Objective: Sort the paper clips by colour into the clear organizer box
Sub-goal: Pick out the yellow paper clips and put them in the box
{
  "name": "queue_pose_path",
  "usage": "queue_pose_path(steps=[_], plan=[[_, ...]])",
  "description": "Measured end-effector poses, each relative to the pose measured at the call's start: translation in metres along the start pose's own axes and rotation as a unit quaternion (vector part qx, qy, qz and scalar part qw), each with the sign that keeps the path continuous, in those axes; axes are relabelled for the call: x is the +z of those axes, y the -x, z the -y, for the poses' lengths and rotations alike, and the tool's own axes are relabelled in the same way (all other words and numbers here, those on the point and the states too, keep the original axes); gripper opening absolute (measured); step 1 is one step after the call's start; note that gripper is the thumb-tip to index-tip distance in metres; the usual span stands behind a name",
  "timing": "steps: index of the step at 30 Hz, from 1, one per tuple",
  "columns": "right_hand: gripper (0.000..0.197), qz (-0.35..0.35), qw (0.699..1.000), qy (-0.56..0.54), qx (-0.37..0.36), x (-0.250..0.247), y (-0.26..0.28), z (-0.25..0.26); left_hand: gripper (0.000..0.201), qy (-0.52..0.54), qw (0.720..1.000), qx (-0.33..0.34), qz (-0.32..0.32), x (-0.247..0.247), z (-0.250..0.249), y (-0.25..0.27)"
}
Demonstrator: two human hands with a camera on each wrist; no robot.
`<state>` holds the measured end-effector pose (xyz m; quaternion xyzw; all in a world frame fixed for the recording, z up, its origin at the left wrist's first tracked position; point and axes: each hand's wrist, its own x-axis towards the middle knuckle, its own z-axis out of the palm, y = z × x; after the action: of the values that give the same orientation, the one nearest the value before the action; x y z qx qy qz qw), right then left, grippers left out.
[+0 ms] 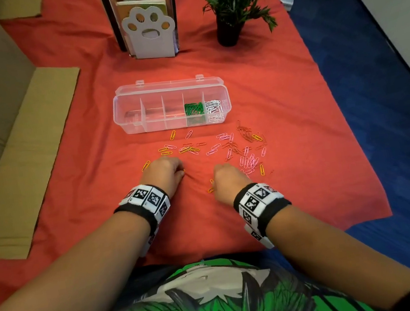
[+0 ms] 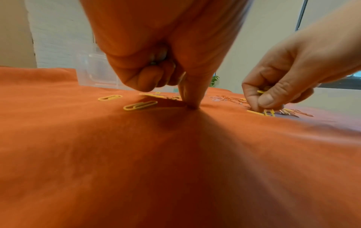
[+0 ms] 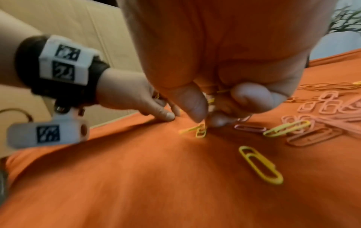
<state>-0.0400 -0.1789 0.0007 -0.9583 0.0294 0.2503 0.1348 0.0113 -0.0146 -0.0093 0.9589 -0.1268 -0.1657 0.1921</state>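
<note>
The clear organizer box [image 1: 173,123] stands open on the red cloth, with green clips [image 1: 194,109] in its fourth compartment and white clips [image 1: 214,107] in the rightmost one. Loose yellow, pink and red paper clips [image 1: 237,148] lie scattered in front of it. My left hand [image 2: 190,104] has its fingers curled, and its thumb and forefinger pinch down at the cloth; a bit of yellow shows inside the hand. My right hand [image 3: 205,121] holds several yellow clips in its curled fingers and pinches another yellow clip [image 3: 201,131] lying on the cloth.
A paw-shaped book holder [image 1: 148,32] and a potted plant [image 1: 228,3] stand behind the box. Flattened cardboard [image 1: 29,152] lies along the left. The cloth's right edge [image 1: 352,136] meets blue floor. Yellow clips [image 2: 139,105] lie just left of my left fingertips.
</note>
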Motion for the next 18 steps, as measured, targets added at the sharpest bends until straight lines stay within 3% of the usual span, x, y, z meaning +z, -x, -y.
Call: queue_pose_path(steps=[2,13,18], plan=[[0.04,-0.018,0.999,0.027,-0.012,0.0077,0.0022,0.0018,0.017,-0.006,1.0,0.001,-0.001,0.0006,-0.0002,-0.0015],[0.034,-0.046,0.996,0.063,-0.05,0.0103,0.0074,0.0067,0.021,-0.041,0.999,0.005,-0.013,0.0061,0.0008,-0.0026],[0.033,-0.004,0.997,0.056,-0.046,0.0107,0.0056,0.005,0.017,-0.064,0.998,-0.003,0.007,0.0034,-0.0006,-0.0028]])
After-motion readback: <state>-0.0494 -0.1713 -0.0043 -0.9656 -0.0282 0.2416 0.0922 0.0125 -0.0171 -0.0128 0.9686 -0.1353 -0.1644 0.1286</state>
